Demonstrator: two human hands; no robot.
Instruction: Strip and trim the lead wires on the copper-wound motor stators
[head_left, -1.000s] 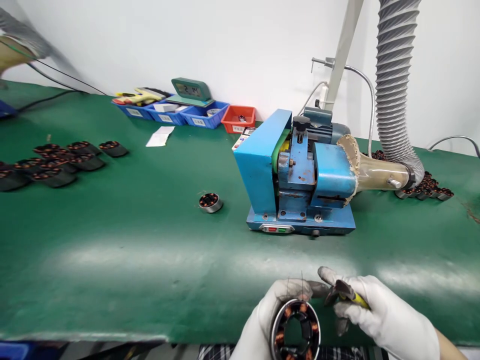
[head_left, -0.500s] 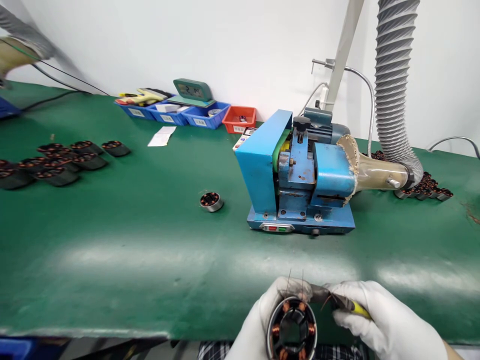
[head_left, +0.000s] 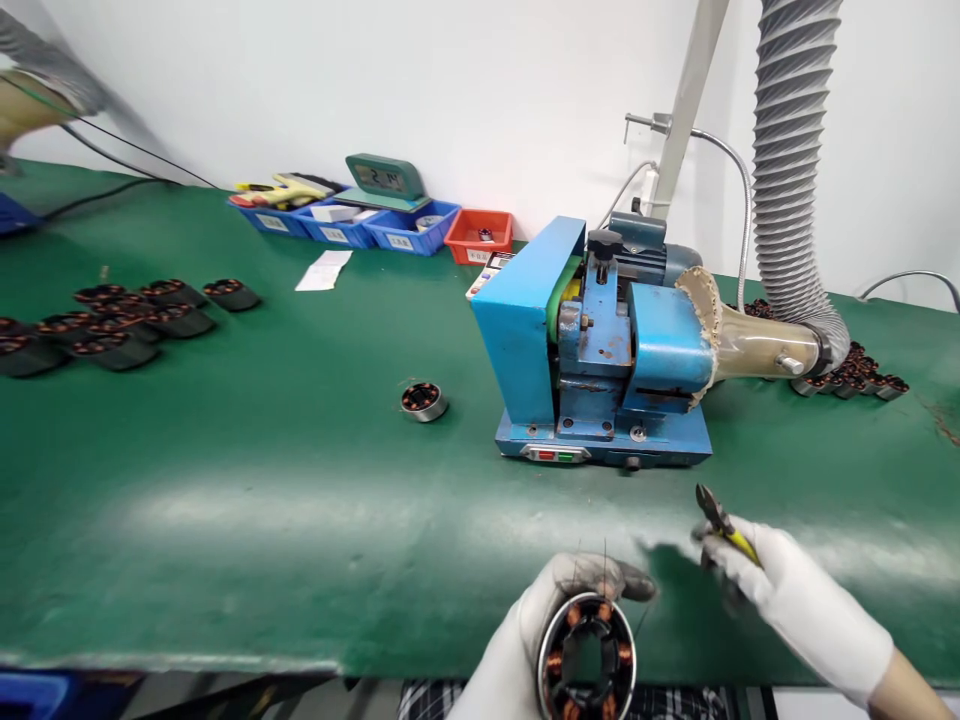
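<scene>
My left hand [head_left: 551, 600], in a white glove with dark, dirty fingertips, grips a motor stator [head_left: 548, 640] at the bottom of the head view. The stator is a metal ring with copper windings on black inserts, and thin wire ends stick up from it. To the right, my right hand [head_left: 757, 570], also gloved, is closed around yellow-handled cutting pliers [head_left: 739, 540]. The pliers' dark jaws point up and left, apart from the stator. Another stator [head_left: 424, 402] sits by itself on the green tabletop, left of a blue machine [head_left: 517, 310].
Several stators [head_left: 112, 350] stand grouped at the left, and more [head_left: 851, 380] lie behind the machine at the right. A grey hose [head_left: 795, 150] joins the machine's outlet. Blue bins [head_left: 412, 240], a red bin [head_left: 480, 235], a clock [head_left: 384, 178] and paper [head_left: 324, 270] line the back.
My right hand has moved away to the right and up with the pliers, off the wires by the stator. My left hand keeps the stator nearly in place.
</scene>
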